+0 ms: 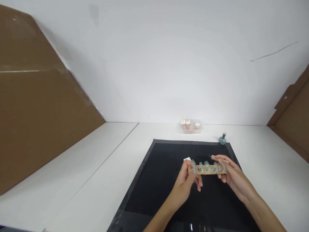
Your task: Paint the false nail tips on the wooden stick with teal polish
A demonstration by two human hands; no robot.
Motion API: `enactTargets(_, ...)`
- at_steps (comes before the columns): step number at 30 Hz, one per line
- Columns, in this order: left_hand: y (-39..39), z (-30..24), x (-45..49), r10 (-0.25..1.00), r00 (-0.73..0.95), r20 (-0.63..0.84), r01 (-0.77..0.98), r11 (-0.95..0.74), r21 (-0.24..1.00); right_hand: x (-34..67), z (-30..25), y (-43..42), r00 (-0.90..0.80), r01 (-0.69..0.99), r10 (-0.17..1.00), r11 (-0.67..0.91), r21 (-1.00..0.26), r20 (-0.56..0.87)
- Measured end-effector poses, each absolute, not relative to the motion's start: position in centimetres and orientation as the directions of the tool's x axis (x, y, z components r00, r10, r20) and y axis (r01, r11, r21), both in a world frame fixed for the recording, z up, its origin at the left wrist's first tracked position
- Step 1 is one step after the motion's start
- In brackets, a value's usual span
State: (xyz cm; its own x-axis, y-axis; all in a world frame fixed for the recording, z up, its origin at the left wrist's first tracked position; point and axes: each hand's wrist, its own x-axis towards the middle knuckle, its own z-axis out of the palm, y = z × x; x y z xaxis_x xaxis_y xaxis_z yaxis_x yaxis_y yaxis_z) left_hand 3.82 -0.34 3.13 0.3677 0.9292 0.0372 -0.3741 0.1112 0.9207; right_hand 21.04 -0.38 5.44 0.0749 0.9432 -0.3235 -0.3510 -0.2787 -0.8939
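Observation:
A narrow tan strip is held nearly level above the black mat. Several pale green, translucent nail-like tips slant across it, with shiny round spots between them. My left hand pinches its left end, thumb in front. At the right end, my right hand has its fingers closed around the strip, while its forefinger stretches out above. A thin dark line shows by that fingertip, too fine to name. Just behind my left fingers, a small white piece shows, partly hidden.
The black mat lies on a white table. At its far right corner is a small grey-green bottle with a silver cap, tilted. Behind stands a clear box with white-topped, orange-stemmed pieces. Brown boards flank the space.

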Motion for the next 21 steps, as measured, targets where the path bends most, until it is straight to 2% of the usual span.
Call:
enactTargets(5,-0.2,3.1,3.5,0.909,0.416,-0.010,-0.300,0.147,0.943,22.5,4.8,0.5,0.255,-0.317,0.937,-0.153,-0.936,-0.239)
enactTargets(8,-0.4,3.3,3.4,0.890,0.456,-0.023,-0.217,0.136,0.967,23.3,5.0,0.8,0.422,-0.234,0.903,0.022,-0.972,-0.081)
enactTargets(11,-0.6,3.3,3.4,0.849,0.524,-0.067,-0.059,0.115,0.992,23.7,5.6,0.6,0.490,-0.166,0.867,0.193,-0.967,0.089)
enactTargets(13,-0.7,3.2,3.5,0.807,0.581,-0.102,0.014,0.115,0.993,23.8,5.7,0.4,0.485,-0.118,0.858,0.254,-0.960,0.167)
enactTargets(16,-0.7,2.9,3.9,0.708,0.687,-0.166,0.079,0.155,0.985,23.7,5.2,0.4,0.417,-0.030,0.883,0.248,-0.968,0.213)
enactTargets(21,-0.5,1.7,4.6,0.597,0.766,-0.238,0.045,0.320,0.946,22.4,3.3,0.9,0.138,0.111,0.986,0.076,-0.991,0.091)
